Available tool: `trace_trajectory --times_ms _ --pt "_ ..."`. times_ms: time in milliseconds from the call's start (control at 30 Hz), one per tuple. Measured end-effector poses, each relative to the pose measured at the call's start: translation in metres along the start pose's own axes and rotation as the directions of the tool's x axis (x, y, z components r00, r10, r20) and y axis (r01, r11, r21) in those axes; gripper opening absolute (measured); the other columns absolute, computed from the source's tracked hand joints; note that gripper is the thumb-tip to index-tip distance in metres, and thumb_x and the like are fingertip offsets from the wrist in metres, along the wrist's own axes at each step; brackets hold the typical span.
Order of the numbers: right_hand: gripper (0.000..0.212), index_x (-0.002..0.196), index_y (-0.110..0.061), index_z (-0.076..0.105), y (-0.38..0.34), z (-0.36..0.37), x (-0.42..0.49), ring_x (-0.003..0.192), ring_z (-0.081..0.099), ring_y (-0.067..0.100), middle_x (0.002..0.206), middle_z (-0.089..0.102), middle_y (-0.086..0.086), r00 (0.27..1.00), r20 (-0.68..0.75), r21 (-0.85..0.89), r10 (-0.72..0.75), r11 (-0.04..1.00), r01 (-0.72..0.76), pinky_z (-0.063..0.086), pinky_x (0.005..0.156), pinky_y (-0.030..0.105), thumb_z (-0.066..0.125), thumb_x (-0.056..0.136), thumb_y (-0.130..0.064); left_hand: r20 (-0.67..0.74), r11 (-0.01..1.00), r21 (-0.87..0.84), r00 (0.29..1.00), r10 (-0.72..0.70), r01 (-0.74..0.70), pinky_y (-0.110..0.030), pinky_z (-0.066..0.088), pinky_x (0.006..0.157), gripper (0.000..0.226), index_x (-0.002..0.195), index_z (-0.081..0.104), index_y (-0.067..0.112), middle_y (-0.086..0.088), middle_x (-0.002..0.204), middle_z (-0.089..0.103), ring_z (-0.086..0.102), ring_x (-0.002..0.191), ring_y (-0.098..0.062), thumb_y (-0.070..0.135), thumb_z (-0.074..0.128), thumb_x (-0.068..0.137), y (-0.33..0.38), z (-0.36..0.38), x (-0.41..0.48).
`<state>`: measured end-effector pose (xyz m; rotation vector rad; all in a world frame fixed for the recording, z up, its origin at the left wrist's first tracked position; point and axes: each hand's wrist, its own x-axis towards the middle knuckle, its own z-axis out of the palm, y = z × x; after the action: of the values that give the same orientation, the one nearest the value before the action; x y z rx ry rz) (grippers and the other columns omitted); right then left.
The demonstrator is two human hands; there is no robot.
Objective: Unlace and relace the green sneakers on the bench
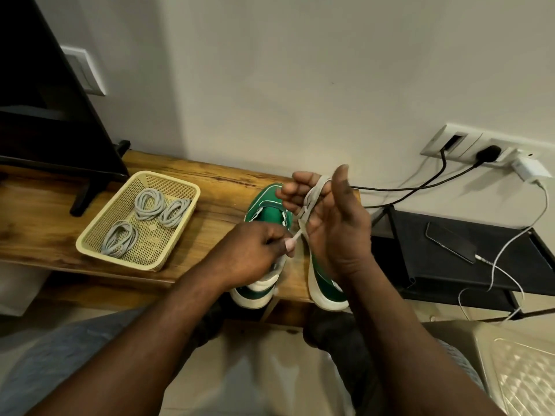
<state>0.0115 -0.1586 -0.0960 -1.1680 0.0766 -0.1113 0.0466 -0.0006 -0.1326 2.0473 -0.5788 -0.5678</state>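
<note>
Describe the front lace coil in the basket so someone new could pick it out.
On the wooden bench along the wall, left of the green sneakers, sits a cream mesh basket. Of three grey lace coils inside, this coil lies alone at the near left corner, while the other two coils sit side by side toward the far edge.

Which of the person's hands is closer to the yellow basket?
Left. The left hand is beside the basket, pinching a lace; the right hand is farther off, above the sneakers.
</note>
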Motion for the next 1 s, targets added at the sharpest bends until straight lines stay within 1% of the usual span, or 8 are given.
trace_trajectory --times_ms 100,200,300,533,667,800,900,1000 --pt "0.075 0.107 -0.010 0.069 0.011 -0.006 -0.001 0.096 0.071 0.014 0.098 0.075 0.005 0.997 -0.072 -0.662 -0.026 0.749 -0.028 0.056 0.092 0.046 0.044 0.090 -0.079 -0.118 0.994 -0.100 0.992 0.036 -0.048 -0.050 0.061 0.079 0.022 0.084 0.074 0.036 0.006 0.083 0.075 0.072 0.081 -0.017 0.033 0.063 0.103 0.004 -0.003 -0.001" --pt "0.078 0.087 -0.012 0.072 0.020 -0.005 -0.006 0.073 0.072 0.021 0.076 0.075 0.006 0.982 -0.012 -0.829 0.190 0.547 -0.116 0.059 0.078 0.045 0.032 0.099 -0.078 -0.301 0.990 -0.074 0.949 0.092 -0.119 -0.049 0.058 0.073 0.024 0.083 0.072 0.028 0.006 0.079 0.072 0.069 0.079 -0.020 0.021 0.061 0.104 0.001 -0.013 0.002" --pt "0.085 0.084 -0.001 0.070 0.019 0.006 -0.010 0.063 0.066 0.027 0.068 0.069 0.013 0.913 0.033 -0.715 0.406 0.649 -0.262 0.052 0.062 0.029 0.028 0.102 -0.072 -0.364 0.996 -0.024 0.928 0.076 -0.091 -0.036 0.050 0.065 0.028 0.076 0.068 0.028 0.010 0.071 0.067 0.063 0.070 -0.012 0.020 0.063 0.102 -0.004 -0.019 0.004" --pt "0.087 0.088 -0.006 0.064 0.008 0.007 -0.006 0.058 0.055 0.024 0.068 0.054 0.010 0.857 0.182 -0.189 0.482 0.873 -0.450 0.045 0.061 0.034 0.021 0.096 -0.081 -0.483 1.000 -0.020 0.875 0.006 -0.018 -0.027 0.045 0.065 0.026 0.078 0.069 0.026 0.007 0.076 0.071 0.064 0.073 -0.007 0.037 0.065 0.102 -0.002 -0.029 0.006" --pt "0.087 0.091 -0.005 0.066 0.002 0.005 -0.006 0.065 0.055 0.023 0.073 0.052 0.010 0.871 0.270 0.091 0.410 0.890 -0.447 0.048 0.066 0.031 0.024 0.097 -0.082 -0.344 0.998 -0.053 0.937 -0.057 0.042 -0.034 0.048 0.070 0.026 0.082 0.071 0.024 0.004 0.077 0.070 0.065 0.076 -0.014 0.033 0.060 0.104 -0.002 -0.024 0.006" --pt "0.084 0.106 -0.004 0.067 -0.002 -0.003 0.001 0.084 0.065 0.027 0.086 0.063 0.011 0.956 0.217 0.341 0.196 0.903 -0.262 0.050 0.083 0.041 0.032 0.096 -0.080 -0.113 0.997 0.000 0.991 -0.075 0.076 -0.037 0.051 0.071 0.027 0.083 0.072 0.029 0.005 0.078 0.071 0.067 0.075 -0.010 0.035 0.058 0.105 -0.002 -0.009 0.003" --pt "0.087 0.121 0.002 0.063 0.002 -0.007 0.006 0.105 0.068 0.035 0.106 0.067 0.021 0.992 0.066 0.233 0.104 0.965 -0.117 0.052 0.098 0.043 0.033 0.096 -0.076 -0.023 0.998 -0.042 0.999 -0.049 0.048 -0.027 0.047 0.065 0.026 0.083 0.074 0.029 0.006 0.074 0.071 0.063 0.065 -0.003 0.038 0.061 0.104 0.003 -0.002 0.001" --pt "0.088 0.128 -0.001 0.063 0.011 -0.005 0.003 0.112 0.069 0.034 0.117 0.071 0.022 0.997 -0.046 -0.188 0.067 0.979 -0.074 0.054 0.099 0.043 0.040 0.090 -0.077 -0.079 0.999 -0.033 0.997 -0.012 0.010 -0.027 0.050 0.058 0.024 0.083 0.074 0.027 0.002 0.075 0.072 0.064 0.060 -0.004 0.036 0.064 0.103 0.009 -0.002 -0.001"
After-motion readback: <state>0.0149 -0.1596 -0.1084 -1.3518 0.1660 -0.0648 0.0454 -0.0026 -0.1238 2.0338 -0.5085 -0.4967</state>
